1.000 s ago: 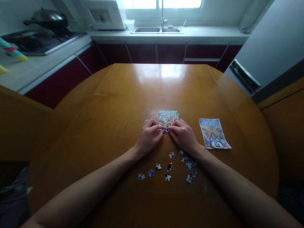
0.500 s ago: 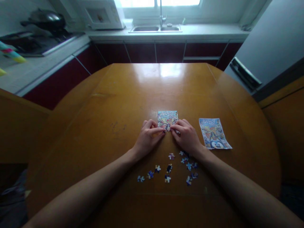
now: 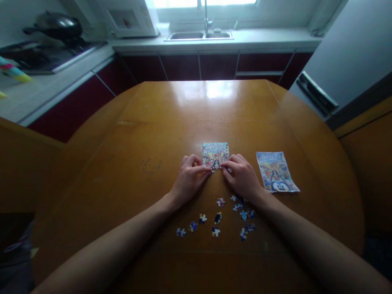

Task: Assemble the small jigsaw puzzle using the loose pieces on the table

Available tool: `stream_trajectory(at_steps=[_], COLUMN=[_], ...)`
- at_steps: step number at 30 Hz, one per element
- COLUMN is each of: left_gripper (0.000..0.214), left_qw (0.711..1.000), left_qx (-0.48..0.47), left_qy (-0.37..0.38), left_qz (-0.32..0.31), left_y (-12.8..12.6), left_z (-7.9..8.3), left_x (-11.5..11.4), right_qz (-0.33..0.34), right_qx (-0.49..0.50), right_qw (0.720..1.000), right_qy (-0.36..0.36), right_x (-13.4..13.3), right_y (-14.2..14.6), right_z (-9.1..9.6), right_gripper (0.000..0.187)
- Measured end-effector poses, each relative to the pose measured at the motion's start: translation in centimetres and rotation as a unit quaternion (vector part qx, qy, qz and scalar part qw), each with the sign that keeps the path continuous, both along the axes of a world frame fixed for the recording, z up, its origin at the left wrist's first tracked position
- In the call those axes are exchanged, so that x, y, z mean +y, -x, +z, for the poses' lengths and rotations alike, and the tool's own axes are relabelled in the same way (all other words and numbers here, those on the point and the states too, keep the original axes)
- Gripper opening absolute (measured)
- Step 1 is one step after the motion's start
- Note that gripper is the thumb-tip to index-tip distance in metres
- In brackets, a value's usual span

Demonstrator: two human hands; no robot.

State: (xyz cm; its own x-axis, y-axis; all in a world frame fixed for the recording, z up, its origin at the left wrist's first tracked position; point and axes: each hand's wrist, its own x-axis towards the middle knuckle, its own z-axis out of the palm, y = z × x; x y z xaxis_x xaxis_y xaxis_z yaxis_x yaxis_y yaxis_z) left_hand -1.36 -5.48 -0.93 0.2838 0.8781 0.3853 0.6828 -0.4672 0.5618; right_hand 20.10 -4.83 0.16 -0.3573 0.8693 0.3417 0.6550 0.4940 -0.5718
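Observation:
A partly joined jigsaw puzzle [image 3: 215, 152] with a colourful, crowded picture lies flat on the wooden table. At its lower left corner, my left hand [image 3: 190, 175] pinches a small puzzle piece [image 3: 212, 170] between thumb and forefinger. My right hand [image 3: 241, 173] rests at the lower right corner, its thumb and fingertips closed on the puzzle's edge. Nearer to me lie several loose puzzle pieces [image 3: 217, 217], some partly beneath my right forearm. To the right is a creased picture sheet [image 3: 276, 171] with a blue cartoon figure at its bottom.
The brown table [image 3: 147, 134] has rounded sides. Behind it run a counter with a double sink [image 3: 200, 36] and a white microwave [image 3: 128, 18]. A dark pan [image 3: 58, 26] stands on the stove at left; a grey fridge [image 3: 346, 53] is at right.
Both hands stay at the puzzle's lower edge, with the right fingertips shifted very slightly rightward. The view has tilted a little. The loose pieces and the sheet lie as before.

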Motion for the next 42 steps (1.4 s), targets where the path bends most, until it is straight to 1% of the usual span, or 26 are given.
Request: stream_trajectory(at_steps=[8, 14, 17, 22, 24, 26, 29, 32, 34, 37, 42], left_gripper=[0.010, 0.011, 0.010, 0.011, 0.013, 0.017, 0.024, 0.028, 0.025, 0.021, 0.021], left_qw=[1.000, 1.000, 1.000, 0.999, 0.999, 0.998, 0.996, 0.998, 0.998, 0.999, 0.999], left_qx=[0.003, 0.009, 0.010, 0.022, -0.001, -0.035, -0.052, -0.031, -0.020, -0.008, -0.009], left_qy=[-0.007, -0.007, 0.005, 0.038, 0.046, 0.045, 0.043, 0.040, 0.034, 0.030, 0.032], left_qz=[-0.013, -0.013, -0.012, -0.011, 0.001, 0.032, 0.061, 0.048, 0.043, 0.041, 0.038], left_y=[0.0, 0.1, 0.0, -0.3, -0.3, -0.3, -0.2, -0.1, -0.1, -0.2, -0.1], left_z=[0.3, 0.1, 0.2, 1.0, 1.1, 1.1, 1.0, 0.8, 0.8, 0.9, 1.2], left_x=[0.0, 0.0, -0.1, -0.2, -0.1, -0.1, 0.0, -0.2, -0.3, -0.5, -0.6], right_qz=[-0.002, 0.000, -0.001, 0.001, -0.001, -0.006, -0.018, -0.037, -0.051, -0.073, -0.110], right_qx=[0.003, 0.010, 0.014, 0.019, 0.020, 0.020, 0.019, 0.018, 0.022, 0.047, 0.100], right_qw=[1.000, 1.000, 1.000, 1.000, 1.000, 1.000, 1.000, 0.999, 0.998, 0.996, 0.988], right_qy=[0.001, 0.005, 0.005, 0.006, 0.006, 0.007, 0.008, 0.009, 0.009, 0.011, 0.051], right_x=[0.0, 0.0, 0.0, 0.0, 0.0, -0.1, -0.3, -0.5, -0.6, -0.3, 0.4], right_y=[0.0, -0.1, -0.1, -0.1, -0.1, -0.1, -0.1, -0.1, -0.2, -0.5, -1.1], right_z=[0.0, -0.2, -0.2, -0.2, -0.1, 0.0, 0.3, 0.6, 0.6, 0.2, -0.7], right_gripper=[0.015, 0.014, 0.015, 0.015, 0.015, 0.015, 0.016, 0.018, 0.019, 0.018, 0.019])
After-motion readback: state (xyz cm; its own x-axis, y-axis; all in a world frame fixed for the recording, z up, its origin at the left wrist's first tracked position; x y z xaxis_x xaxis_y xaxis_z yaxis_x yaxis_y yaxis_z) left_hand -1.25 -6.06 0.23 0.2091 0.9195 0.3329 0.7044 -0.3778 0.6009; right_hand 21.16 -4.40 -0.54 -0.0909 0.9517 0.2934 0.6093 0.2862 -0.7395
